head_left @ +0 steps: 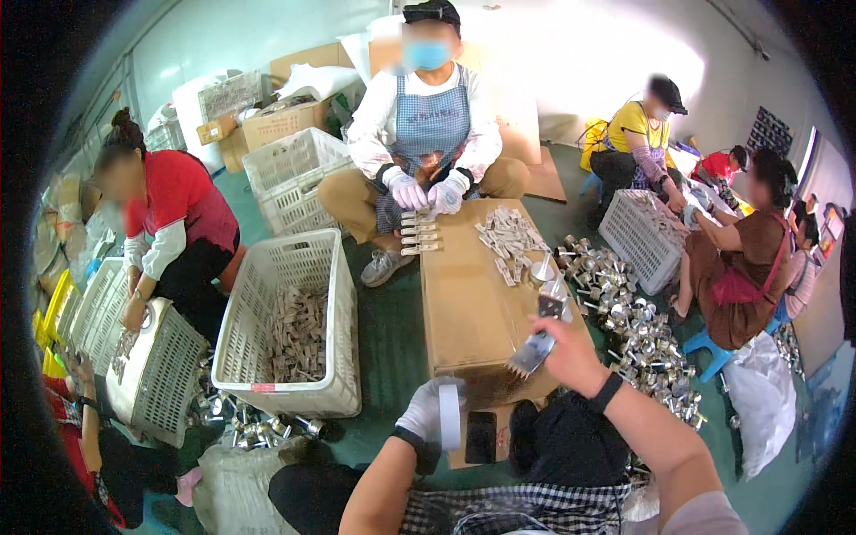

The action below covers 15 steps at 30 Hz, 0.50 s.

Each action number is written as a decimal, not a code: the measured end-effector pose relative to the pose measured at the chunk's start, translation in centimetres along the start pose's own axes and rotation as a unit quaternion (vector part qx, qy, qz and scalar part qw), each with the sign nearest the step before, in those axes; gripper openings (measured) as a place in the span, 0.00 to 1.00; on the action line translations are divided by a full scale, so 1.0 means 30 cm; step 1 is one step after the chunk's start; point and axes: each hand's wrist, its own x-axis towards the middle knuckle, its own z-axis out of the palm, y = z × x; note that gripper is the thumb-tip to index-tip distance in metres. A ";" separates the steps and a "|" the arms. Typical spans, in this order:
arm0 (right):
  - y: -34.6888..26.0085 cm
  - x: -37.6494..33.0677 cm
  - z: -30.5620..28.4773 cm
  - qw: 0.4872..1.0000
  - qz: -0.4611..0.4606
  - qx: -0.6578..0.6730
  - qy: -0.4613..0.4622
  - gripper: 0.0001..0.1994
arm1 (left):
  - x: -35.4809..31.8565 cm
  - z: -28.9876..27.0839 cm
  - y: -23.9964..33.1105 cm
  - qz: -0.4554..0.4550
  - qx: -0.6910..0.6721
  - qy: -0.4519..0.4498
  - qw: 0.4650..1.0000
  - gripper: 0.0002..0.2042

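My left hand (428, 412), in a pale glove, is closed around a white roll (450, 416) that looks like tape. It is above my lap, by the near end of a brown cardboard box (464, 312). My bare right hand (571, 355), with a black band at the wrist, grips a flat metal tool with a toothed edge (532, 353). The tool is over the box's near right part, teeth toward the left. Pale clips (513, 234) lie heaped on the box's far right, beside a silver round-headed part (541, 270). Several more clips (419, 234) stand in a row at its far left edge.
Across the box a person in a checked apron (432, 116) handles the row of clips. A white crate (343, 374) of clips stands left; silver stemmed parts (637, 330) cover the floor at right. Co-workers sit on both sides. A dark flat rectangle (481, 437) lies near my lap.
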 end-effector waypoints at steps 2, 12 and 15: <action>0.110 0.000 0.006 0.998 0.033 -0.014 0.043 0.15 | 0.010 -0.002 0.003 -0.043 -0.067 0.006 0.997 0.07; 0.128 0.027 0.025 0.978 0.192 0.051 0.065 0.09 | 0.005 -0.024 -0.013 0.039 0.011 -0.023 0.999 0.14; 0.154 0.028 0.025 0.982 0.171 0.042 0.069 0.08 | 0.003 -0.023 -0.018 0.053 0.045 -0.017 0.997 0.15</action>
